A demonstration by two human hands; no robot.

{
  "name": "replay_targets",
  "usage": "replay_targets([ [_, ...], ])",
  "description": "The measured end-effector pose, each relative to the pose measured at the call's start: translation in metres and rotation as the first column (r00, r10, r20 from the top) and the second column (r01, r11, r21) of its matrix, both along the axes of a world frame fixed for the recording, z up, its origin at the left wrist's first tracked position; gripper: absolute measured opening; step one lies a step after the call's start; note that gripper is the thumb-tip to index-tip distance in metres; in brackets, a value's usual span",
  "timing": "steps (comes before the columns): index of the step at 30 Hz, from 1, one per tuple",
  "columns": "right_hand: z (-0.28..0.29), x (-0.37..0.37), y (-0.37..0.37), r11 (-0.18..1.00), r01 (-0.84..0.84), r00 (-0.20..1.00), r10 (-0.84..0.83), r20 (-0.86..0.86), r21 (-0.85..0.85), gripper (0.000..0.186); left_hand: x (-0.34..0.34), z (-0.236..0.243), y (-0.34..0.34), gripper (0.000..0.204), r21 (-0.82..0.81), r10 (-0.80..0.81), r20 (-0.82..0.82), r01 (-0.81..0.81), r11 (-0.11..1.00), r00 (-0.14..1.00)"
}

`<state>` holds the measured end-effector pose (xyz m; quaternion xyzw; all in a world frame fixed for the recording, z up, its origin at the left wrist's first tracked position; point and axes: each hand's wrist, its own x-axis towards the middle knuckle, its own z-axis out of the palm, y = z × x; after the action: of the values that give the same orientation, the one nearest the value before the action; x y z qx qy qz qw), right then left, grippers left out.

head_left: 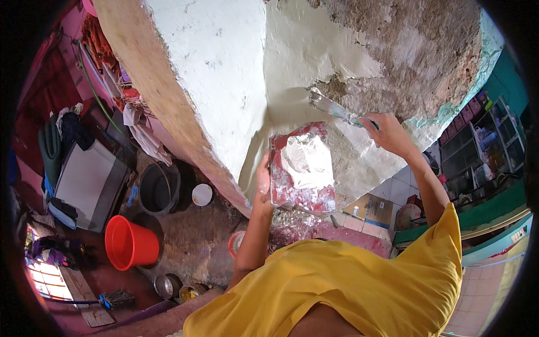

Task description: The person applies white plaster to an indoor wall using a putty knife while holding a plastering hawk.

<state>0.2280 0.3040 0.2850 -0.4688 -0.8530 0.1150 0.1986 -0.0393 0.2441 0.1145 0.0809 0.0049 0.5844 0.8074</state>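
Right of centre, the right hand [388,133] grips a putty knife [331,106] by its handle, blade at the patchily plastered wall [314,50] above; I can't tell if they touch. Mid-frame, the left hand [263,175] holds a red board [279,194] bearing white paste [306,158]. A red bucket [132,242] sits lower left.

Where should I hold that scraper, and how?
I'd take the scraper by its handle, coming from the right, where the right hand grips it. Its flat metal blade points up and left, away from that hand, so the handle end looks easier to wrap fingers around.
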Motion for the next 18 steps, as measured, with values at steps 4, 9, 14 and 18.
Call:
replay_targets([
  [4, 0.003, -0.011, 0.009, 0.998, 0.059, 0.997, -0.061, 0.055, 0.03, 0.025, -0.001, -0.001, 0.005, 0.055, -0.033, 0.078, -0.085, -0.081, 0.996, 0.993],
  [9, -0.008, -0.009, 0.024, 0.946, 0.008, 0.994, -0.042, 0.097, 0.325, 0.029, -0.003, -0.013, 0.011, 0.054, -0.022, 0.117, -0.092, -0.119, 0.993, 0.989],
  [14, 0.0, -0.007, 0.025, 0.952, 0.068, 0.986, -0.11, 0.127, 0.299, 0.03, 0.0, 0.005, 0.001, 0.055, -0.025, 0.166, -0.153, -0.172, 0.985, 0.974],
  [18, 0.005, -0.003, 0.021, 0.939, 0.102, 0.983, -0.145, 0.11, 0.328, 0.031, 0.001, 0.001, 0.002, 0.055, 0.021, 0.112, -0.037, -0.111, 0.994, 0.993],
])
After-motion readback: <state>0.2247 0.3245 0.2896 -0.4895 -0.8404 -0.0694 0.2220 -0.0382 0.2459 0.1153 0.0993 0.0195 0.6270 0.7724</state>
